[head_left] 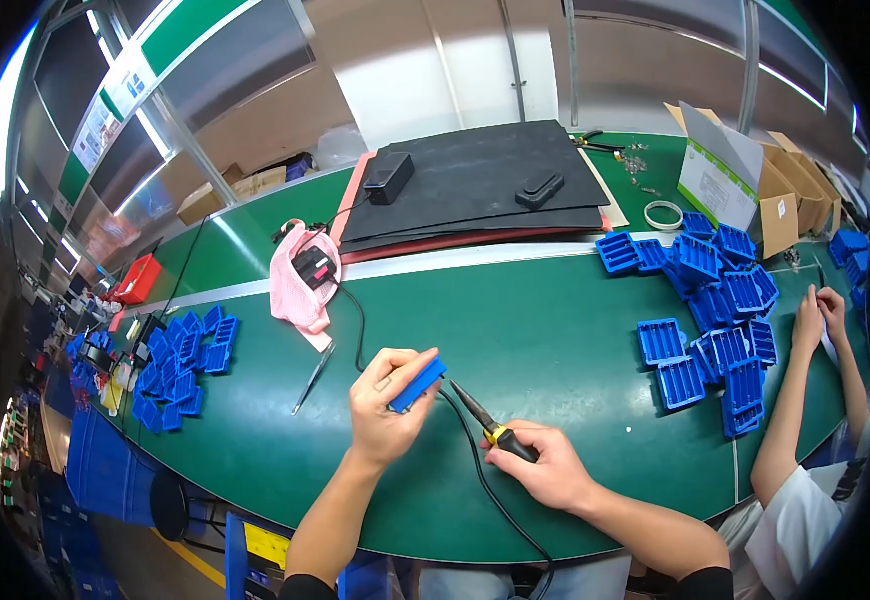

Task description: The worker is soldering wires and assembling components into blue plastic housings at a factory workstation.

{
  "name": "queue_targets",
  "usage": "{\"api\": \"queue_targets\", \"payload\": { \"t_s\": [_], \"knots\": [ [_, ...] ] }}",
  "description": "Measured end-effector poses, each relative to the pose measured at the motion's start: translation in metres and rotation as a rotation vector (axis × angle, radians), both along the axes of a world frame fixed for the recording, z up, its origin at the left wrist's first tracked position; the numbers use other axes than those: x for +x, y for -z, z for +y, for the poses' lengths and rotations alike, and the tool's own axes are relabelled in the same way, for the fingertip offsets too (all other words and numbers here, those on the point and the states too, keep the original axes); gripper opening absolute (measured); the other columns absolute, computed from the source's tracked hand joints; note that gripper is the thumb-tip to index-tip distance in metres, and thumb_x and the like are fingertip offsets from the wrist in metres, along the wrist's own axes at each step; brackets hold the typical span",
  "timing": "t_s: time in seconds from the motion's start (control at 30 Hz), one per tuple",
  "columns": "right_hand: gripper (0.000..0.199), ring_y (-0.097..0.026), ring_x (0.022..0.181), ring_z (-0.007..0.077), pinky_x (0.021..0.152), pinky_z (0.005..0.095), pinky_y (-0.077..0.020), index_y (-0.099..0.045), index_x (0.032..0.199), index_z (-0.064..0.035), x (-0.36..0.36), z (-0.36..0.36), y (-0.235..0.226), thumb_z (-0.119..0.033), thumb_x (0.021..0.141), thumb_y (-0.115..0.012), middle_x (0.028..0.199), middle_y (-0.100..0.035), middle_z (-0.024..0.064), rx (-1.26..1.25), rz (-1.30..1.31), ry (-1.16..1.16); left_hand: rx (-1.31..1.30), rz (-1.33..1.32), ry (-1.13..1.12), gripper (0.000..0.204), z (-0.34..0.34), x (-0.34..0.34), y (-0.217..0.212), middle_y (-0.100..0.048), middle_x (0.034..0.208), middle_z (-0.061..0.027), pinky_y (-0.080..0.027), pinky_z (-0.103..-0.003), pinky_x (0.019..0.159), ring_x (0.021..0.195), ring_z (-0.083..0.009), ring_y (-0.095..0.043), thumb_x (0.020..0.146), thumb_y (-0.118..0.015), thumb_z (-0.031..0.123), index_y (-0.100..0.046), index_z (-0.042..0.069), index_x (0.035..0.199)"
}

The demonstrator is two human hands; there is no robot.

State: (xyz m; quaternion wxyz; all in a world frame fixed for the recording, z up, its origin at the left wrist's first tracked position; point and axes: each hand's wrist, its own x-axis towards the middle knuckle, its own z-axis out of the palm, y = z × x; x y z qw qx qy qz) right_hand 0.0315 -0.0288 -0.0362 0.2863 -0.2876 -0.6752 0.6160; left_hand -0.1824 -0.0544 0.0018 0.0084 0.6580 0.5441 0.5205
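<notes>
In my left hand [385, 410] is a blue plastic part [418, 386], held tilted above the green tabletop with my fingers closed round it. My right hand [547, 465] grips a pair of long-nose pliers [485, 418] with black and yellow handles. The pliers' tips point up and left, close to the right end of the blue part; I cannot tell whether they touch it. A black cable [480, 470] runs across the table between my hands. Left of them lie silver tweezers [314, 378].
Blue slotted trays [700, 290] pile up at the right, with more blue parts [180, 365] at the left. A pink cloth [300, 285] with a black device lies at the back, beside black sheets [475, 190]. Another person's hands [821, 315] work at the far right.
</notes>
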Motion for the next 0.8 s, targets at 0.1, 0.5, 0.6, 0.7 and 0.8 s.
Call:
{"api": "queue_targets", "payload": {
  "t_s": [0.1,0.5,0.6,0.7,0.8],
  "knots": [
    [0.014,-0.055,0.077,0.0107,0.068,0.0237,-0.0412,-0.069,0.089,0.0009,0.0004,-0.0010,-0.0029,-0.012,0.085,-0.064,0.089,-0.063,0.0055,-0.031,0.002,0.005,-0.006,0.003,0.008,0.038,-0.0004,0.0015,-0.0007,-0.062,0.086,-0.0112,-0.048,-0.027,0.069,0.078,-0.0197,-0.061,0.066,-0.071,-0.009,-0.069,0.001,0.103],
    [0.011,-0.052,0.075,0.0122,0.068,0.0258,-0.0400,-0.067,0.084,0.0004,0.0003,-0.0006,-0.0037,-0.010,0.084,-0.064,0.085,-0.059,0.0047,-0.005,-0.006,0.005,0.021,0.078,0.042,0.037,0.0024,0.0001,0.0013,-0.060,0.086,-0.0101,-0.050,-0.027,0.067,0.075,-0.0195,-0.062,0.069,-0.068,-0.009,-0.068,0.001,0.105],
    [0.011,-0.051,0.073,0.0131,0.067,0.0268,-0.0392,-0.065,0.080,0.0001,0.0001,-0.0005,-0.0015,-0.010,0.084,-0.063,0.082,-0.057,0.0047,0.033,0.011,0.005,0.016,0.060,0.047,0.037,0.0014,0.0015,0.0004,-0.060,0.085,-0.0103,-0.050,-0.028,0.067,0.075,-0.0201,-0.062,0.069,-0.068,-0.009,-0.068,0.001,0.105],
    [0.012,-0.050,0.072,0.0137,0.066,0.0274,-0.0390,-0.065,0.079,0.0001,0.0000,-0.0014,-0.0039,-0.011,0.085,-0.062,0.080,-0.055,0.0051,0.037,0.019,-0.007,0.009,0.034,0.052,0.037,0.0004,0.0016,-0.0013,-0.060,0.085,-0.0107,-0.050,-0.028,0.067,0.075,-0.0205,-0.062,0.069,-0.068,-0.009,-0.068,0.001,0.104],
    [0.014,-0.049,0.070,0.0136,0.064,0.0276,-0.0389,-0.064,0.078,0.0005,0.0006,-0.0030,-0.0070,-0.011,0.085,-0.061,0.078,-0.053,0.0054,0.034,0.026,0.000,0.019,0.030,0.051,0.037,0.0001,0.0036,-0.0018,-0.060,0.085,-0.0109,-0.050,-0.028,0.066,0.075,-0.0202,-0.062,0.069,-0.066,-0.010,-0.068,0.001,0.104]
  ]
}}
